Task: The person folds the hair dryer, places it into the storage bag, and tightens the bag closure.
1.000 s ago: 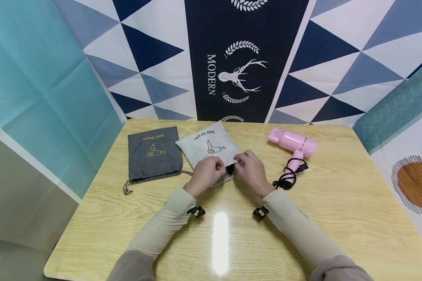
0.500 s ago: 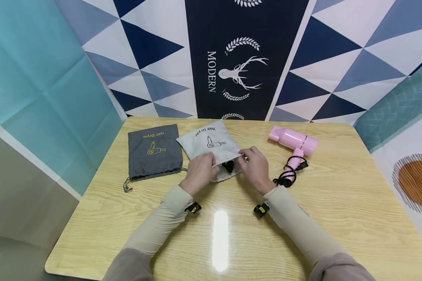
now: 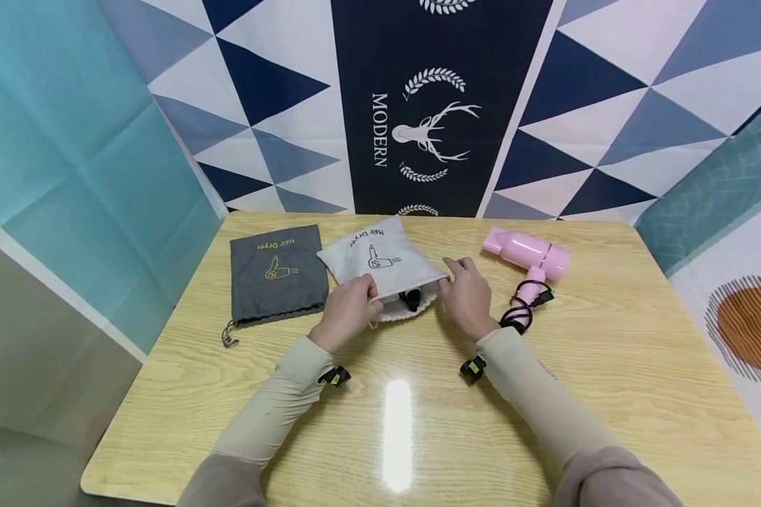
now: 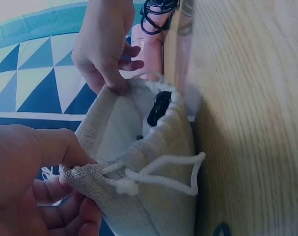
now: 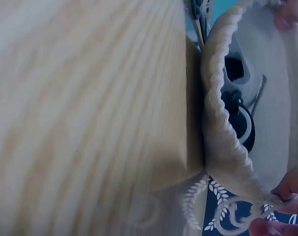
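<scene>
A light grey drawstring bag printed "Hair Dryer" lies at the middle back of the table, its mouth spread towards me. My left hand pinches the left side of the rim, near the white drawstring in the left wrist view. The right side of the rim is pinched by my right hand. Inside the bag a coiled black cord shows. In the right wrist view a pale grey object with a dark opening sits beside the cord; the rest of it is hidden.
A dark grey "Hair Dryer" drawstring bag lies flat to the left. At the right rests a pink hair dryer, a black cord wound round its handle. Patterned cloth hangs behind the wooden table.
My hands have moved apart, left hand leftward and right hand rightward, and the light grey bag's mouth has widened. More of its inside and the black cord shows.
</scene>
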`<state>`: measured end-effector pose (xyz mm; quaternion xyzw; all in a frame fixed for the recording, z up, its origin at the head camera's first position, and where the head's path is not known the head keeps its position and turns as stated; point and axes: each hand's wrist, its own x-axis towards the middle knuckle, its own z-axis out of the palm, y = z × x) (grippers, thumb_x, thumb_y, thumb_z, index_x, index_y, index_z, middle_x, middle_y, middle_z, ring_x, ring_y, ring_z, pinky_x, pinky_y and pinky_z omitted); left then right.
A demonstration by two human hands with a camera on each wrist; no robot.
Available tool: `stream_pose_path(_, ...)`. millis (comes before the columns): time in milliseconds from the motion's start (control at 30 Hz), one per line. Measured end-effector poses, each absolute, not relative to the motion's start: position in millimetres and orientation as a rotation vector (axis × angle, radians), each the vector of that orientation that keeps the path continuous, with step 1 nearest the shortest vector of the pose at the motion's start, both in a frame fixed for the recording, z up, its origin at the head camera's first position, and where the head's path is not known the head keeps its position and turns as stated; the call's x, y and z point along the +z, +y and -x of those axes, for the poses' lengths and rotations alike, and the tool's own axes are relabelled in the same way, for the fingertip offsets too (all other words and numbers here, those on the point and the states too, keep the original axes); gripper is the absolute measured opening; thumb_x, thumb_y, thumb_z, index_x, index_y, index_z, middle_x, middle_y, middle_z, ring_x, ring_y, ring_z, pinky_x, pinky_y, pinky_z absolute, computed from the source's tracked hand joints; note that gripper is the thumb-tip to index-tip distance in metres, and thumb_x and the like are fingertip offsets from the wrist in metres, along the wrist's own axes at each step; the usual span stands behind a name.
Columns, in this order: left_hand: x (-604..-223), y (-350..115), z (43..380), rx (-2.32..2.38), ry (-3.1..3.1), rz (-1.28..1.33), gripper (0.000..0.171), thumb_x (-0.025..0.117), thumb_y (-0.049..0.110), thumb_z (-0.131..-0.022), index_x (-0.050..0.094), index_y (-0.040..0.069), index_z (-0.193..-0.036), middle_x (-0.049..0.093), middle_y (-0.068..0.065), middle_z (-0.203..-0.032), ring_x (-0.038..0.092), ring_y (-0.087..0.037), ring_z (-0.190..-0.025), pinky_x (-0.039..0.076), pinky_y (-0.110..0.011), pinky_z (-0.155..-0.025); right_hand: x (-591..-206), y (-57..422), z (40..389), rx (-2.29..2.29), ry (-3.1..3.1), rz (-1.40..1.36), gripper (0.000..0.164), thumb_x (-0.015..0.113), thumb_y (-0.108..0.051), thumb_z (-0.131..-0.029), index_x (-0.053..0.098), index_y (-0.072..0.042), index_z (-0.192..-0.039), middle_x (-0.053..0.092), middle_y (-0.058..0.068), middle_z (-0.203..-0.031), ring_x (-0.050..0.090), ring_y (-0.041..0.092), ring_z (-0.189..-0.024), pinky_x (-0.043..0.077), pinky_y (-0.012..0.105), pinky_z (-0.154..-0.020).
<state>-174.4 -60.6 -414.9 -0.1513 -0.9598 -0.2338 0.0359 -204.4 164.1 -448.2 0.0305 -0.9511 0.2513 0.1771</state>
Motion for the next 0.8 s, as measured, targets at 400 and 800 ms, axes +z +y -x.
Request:
stream_pose_path(400, -421, -79, 173, -0.657, -3.051, 0.311, 0.007, 0.063, 0.010, -0.083, 0.056, 0.012, -0.085, 0.057, -0.002, -0.078, 0.052, -0.020, -0.062, 0.039, -0.031, -0.052, -449, 167, 205, 0.723, -2.797, -0.114, 0.037, 0.055, -0.014, -0.091, 0.064, 0.002, -0.124, 0.066, 0.023, -0.115, 0.066, 0.035, -0.086, 0.053, 0.049, -0.068)
stream_pose_path(800, -423, -91, 171, -0.733, -3.185, 0.248, 0.019, 0.063, 0.026, -0.088, 0.051, 0.013, -0.083, 0.049, 0.000, -0.064, 0.046, -0.019, -0.055, 0.032, -0.028, -0.050, -447, 176, 203, 1.062, -2.933, -0.213, 0.043, 0.044, -0.010, -0.097, 0.050, 0.006, -0.137, 0.069, 0.024, -0.097, 0.046, 0.009, -0.044, 0.038, 0.027, -0.047)
